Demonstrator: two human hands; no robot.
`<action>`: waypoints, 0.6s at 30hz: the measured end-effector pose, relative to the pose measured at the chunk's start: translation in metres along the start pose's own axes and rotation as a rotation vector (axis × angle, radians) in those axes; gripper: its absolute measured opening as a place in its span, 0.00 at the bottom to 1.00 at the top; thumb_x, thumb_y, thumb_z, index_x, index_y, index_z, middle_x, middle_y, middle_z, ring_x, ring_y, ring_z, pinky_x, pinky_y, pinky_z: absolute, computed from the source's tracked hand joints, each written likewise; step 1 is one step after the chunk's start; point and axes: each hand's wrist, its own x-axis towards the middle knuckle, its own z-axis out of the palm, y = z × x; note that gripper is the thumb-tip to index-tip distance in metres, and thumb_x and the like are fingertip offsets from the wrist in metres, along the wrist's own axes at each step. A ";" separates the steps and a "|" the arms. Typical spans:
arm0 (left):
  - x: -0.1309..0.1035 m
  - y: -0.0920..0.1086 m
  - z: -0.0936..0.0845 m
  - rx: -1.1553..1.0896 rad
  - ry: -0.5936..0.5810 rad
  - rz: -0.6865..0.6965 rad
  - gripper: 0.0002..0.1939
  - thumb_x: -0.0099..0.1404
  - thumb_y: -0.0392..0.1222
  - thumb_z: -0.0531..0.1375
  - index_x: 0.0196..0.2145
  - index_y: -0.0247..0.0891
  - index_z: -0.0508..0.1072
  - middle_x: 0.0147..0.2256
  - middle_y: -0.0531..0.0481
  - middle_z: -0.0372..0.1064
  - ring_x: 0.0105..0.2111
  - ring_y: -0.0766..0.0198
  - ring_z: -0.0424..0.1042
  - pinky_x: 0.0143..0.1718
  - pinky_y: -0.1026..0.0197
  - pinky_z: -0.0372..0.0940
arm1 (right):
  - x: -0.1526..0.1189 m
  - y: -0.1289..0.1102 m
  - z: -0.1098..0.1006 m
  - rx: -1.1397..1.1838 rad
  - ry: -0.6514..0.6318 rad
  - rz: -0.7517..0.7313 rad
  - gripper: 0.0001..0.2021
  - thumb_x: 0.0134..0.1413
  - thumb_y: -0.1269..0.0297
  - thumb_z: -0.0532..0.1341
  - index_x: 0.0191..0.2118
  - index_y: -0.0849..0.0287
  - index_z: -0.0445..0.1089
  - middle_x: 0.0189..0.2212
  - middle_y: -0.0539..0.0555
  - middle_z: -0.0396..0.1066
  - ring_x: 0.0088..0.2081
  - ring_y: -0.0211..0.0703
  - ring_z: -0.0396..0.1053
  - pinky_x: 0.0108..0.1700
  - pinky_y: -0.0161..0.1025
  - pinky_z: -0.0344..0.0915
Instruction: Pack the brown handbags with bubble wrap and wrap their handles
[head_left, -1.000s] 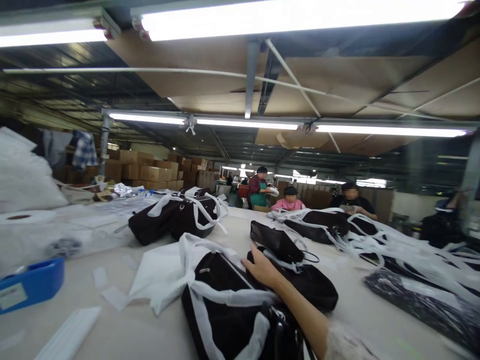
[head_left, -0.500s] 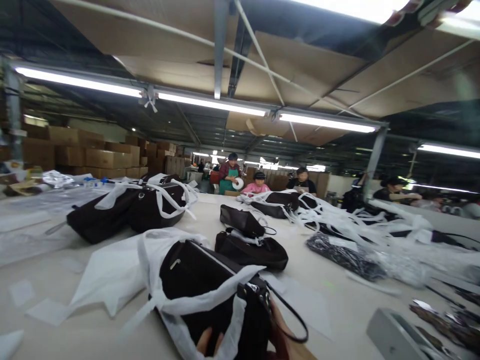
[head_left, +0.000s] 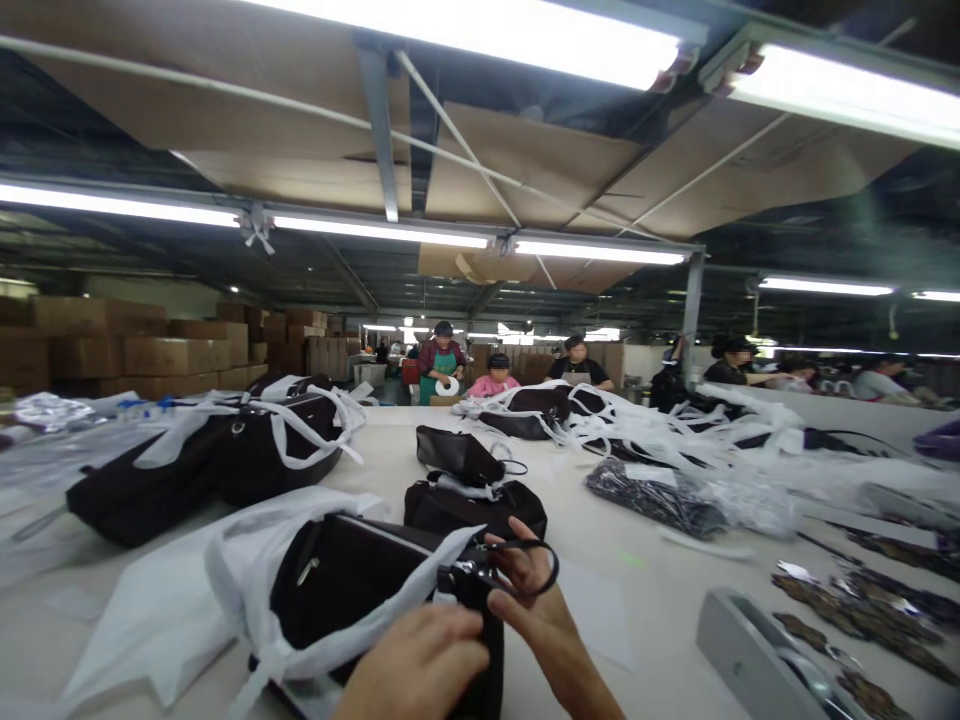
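A dark brown fabric bag point(head_left: 337, 580) with a zipper and a strap wrapped in white tissue lies in front of me. My right hand point(head_left: 536, 595) is at the bag's right end, its bent fingers in the loop of a thin black wrist strap point(head_left: 553, 572), its thumb apart. My left hand point(head_left: 424, 660) is over the bag's front, slightly blurred, fingers curled together; what lies under its fingertips is hidden. Silver hardware point(head_left: 469, 568) shows at the strap's base. Just beyond are another dark bag point(head_left: 517, 510) and a smaller dark pouch point(head_left: 454, 452).
Left, more dark bags point(head_left: 217, 460) with white-wrapped straps. Right, a grey tape dispenser point(head_left: 750, 650), brown patterned tags point(head_left: 855, 610) and a plastic-wrapped bundle point(head_left: 652, 495). White sheets point(head_left: 165, 590) lie on the table. Several people work beyond, one in a green apron point(head_left: 439, 375) holding a white roll.
My left hand has risen from behind the tissue-wrapped strap to above the bag's front. My right hand has come up from beside the bag, and the wrist strap's loop is raised. The view has shifted right.
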 end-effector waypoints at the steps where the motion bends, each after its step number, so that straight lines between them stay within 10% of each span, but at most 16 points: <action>1: 0.018 0.005 -0.010 0.051 -0.014 0.003 0.21 0.57 0.41 0.65 0.49 0.45 0.73 0.56 0.46 0.68 0.57 0.47 0.64 0.61 0.49 0.57 | 0.001 -0.002 0.001 -0.001 0.010 -0.025 0.43 0.41 0.50 0.74 0.62 0.46 0.54 0.58 0.58 0.66 0.60 0.57 0.64 0.61 0.53 0.58; 7: 0.095 0.004 -0.041 0.214 -0.072 -0.013 0.12 0.52 0.34 0.63 0.37 0.39 0.73 0.38 0.50 0.75 0.40 0.55 0.71 0.44 0.58 0.63 | 0.000 -0.028 -0.014 -0.017 0.013 -0.024 0.34 0.39 0.58 0.76 0.52 0.48 0.61 0.46 0.54 0.71 0.46 0.50 0.72 0.44 0.45 0.70; 12: 0.107 -0.008 -0.025 0.188 -0.062 0.024 0.06 0.57 0.34 0.60 0.34 0.39 0.75 0.36 0.50 0.76 0.39 0.57 0.72 0.43 0.60 0.61 | 0.006 -0.062 -0.040 -0.265 0.036 -0.003 0.16 0.43 0.55 0.72 0.28 0.58 0.67 0.52 0.60 0.69 0.46 0.53 0.72 0.48 0.48 0.67; 18: 0.118 -0.012 -0.027 0.080 -0.131 0.096 0.06 0.61 0.36 0.58 0.31 0.40 0.75 0.38 0.50 0.77 0.42 0.57 0.72 0.47 0.61 0.62 | 0.015 -0.085 -0.058 -0.598 -0.142 0.075 0.09 0.44 0.61 0.69 0.27 0.58 0.70 0.50 0.57 0.72 0.47 0.53 0.71 0.49 0.44 0.65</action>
